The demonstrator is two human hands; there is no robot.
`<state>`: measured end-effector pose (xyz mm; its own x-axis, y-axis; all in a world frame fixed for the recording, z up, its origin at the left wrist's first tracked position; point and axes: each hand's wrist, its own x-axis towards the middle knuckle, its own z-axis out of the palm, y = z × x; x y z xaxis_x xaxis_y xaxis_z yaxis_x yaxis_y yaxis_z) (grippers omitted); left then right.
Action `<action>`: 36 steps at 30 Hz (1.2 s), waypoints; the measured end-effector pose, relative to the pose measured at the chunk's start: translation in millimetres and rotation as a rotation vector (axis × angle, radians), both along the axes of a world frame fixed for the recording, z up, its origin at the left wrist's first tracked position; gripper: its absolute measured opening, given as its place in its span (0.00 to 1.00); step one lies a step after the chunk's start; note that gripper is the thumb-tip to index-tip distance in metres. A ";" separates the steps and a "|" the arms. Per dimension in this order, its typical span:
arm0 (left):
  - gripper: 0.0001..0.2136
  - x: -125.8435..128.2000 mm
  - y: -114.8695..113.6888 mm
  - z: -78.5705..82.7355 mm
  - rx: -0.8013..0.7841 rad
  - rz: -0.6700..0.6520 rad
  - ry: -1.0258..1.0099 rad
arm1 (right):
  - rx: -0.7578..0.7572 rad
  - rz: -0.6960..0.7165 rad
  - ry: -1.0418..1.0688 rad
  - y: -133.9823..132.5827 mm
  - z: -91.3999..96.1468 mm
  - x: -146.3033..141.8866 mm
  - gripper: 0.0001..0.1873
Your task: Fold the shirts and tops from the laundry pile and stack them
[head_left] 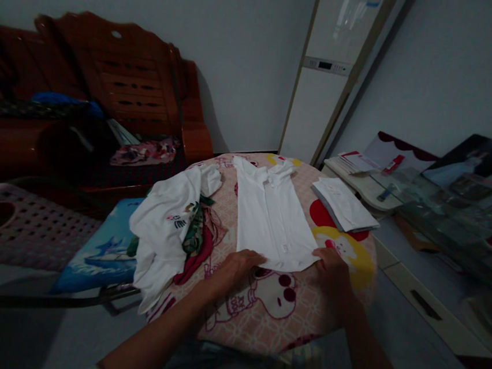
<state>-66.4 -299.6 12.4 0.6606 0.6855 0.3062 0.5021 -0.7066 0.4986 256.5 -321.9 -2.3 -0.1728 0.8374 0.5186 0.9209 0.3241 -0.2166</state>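
A white shirt [269, 216] lies spread on the round table, its sides turned inward and its collar end pointing away from me. My left hand [240, 268] is closed at the near left corner of its hem. At the near right corner, the fingers of my right hand [332, 271] pinch the hem. To the left is a loose heap with a white garment [167, 217] on top, over green and dark red cloth. A folded stack of white and grey clothes [344, 204] rests at the right side of the table.
A pink patterned cloth [275, 332] covers the table. Left of it stand a wooden bench [121, 79] and a chair with a blue cushion [104, 252]. A glass-topped cabinet [433, 226] stands at the right, a tall white air conditioner [314, 110] behind.
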 end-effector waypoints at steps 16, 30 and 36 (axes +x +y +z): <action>0.22 -4.4 158.8 56.3 0.278 0.313 -0.081 | -0.056 -0.107 -0.105 172.2 70.8 -57.5 0.21; 0.20 5.7 113.7 11.8 0.044 0.235 0.343 | -0.334 -0.111 -0.357 123.0 33.4 -68.5 0.19; 0.20 -10.1 75.6 33.9 0.012 0.054 0.396 | -0.386 0.045 -0.395 78.8 47.6 -48.3 0.14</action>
<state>-76.5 -224.0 46.3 0.6919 0.7206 0.0435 0.6906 -0.6783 0.2509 208.2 -243.1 45.4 -0.3322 0.9410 0.0642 0.9432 0.3308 0.0314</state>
